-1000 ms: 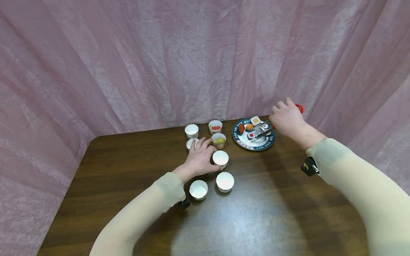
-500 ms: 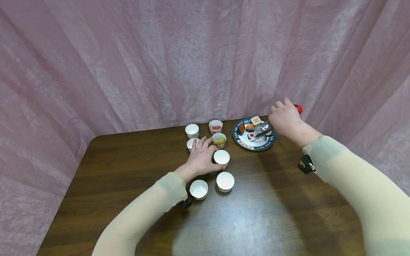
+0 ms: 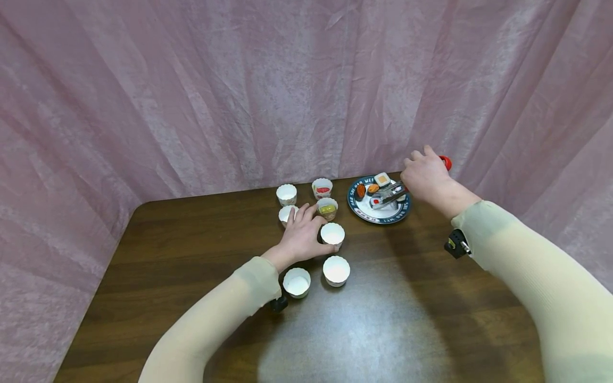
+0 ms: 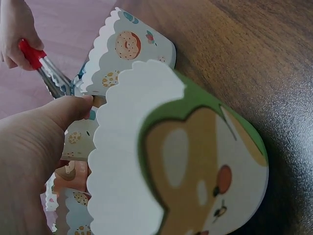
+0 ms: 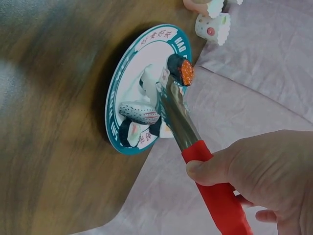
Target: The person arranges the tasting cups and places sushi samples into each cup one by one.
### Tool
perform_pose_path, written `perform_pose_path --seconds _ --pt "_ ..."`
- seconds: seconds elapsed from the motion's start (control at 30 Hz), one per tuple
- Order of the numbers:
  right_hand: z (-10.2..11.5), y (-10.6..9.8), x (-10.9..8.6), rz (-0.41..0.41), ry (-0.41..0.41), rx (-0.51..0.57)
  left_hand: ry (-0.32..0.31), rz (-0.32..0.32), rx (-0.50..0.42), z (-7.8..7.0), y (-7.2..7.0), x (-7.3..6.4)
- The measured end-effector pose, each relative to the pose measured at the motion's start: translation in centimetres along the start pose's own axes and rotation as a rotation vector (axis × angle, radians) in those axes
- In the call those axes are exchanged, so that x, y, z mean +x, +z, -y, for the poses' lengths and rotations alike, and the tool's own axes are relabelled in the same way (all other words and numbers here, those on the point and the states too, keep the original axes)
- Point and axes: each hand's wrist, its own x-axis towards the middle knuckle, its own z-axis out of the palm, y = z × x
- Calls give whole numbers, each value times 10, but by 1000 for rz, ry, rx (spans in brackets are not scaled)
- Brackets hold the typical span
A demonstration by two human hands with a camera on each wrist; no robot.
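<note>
My left hand holds a white scalloped paper cup between thumb and fingers, low over or on the table. My right hand grips red-handled metal tongs. The tongs reach over a blue-rimmed plate bearing several sushi pieces. Their tips are around a white sushi roll with a red centre; firm contact is hard to tell. An orange-topped sushi piece and a speckled one lie on the plate beside the tongs.
Two paper cups, one with something red and one with something yellow-green, stand beyond the left hand. White cups stand nearer, right of it and at the back. A pink curtain hangs behind the wooden table.
The tongs' arms have closed together over the roll on the plate. My left hand and its cup have shifted slightly right. The right forearm has drifted a little left.
</note>
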Motion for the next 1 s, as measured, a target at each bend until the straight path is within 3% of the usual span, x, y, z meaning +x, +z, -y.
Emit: perform_pose_path --seconds 0.5,0.8,1.0 --pt "-1 -1 -5 -27 -34 7 -12 9 -5 0 0 2" --pt "-5 0 -16 -129 -32 52 -10 8 -8 0 0 2" --pt "-6 0 -21 -116 -25 46 -9 6 -13 0 1 3"
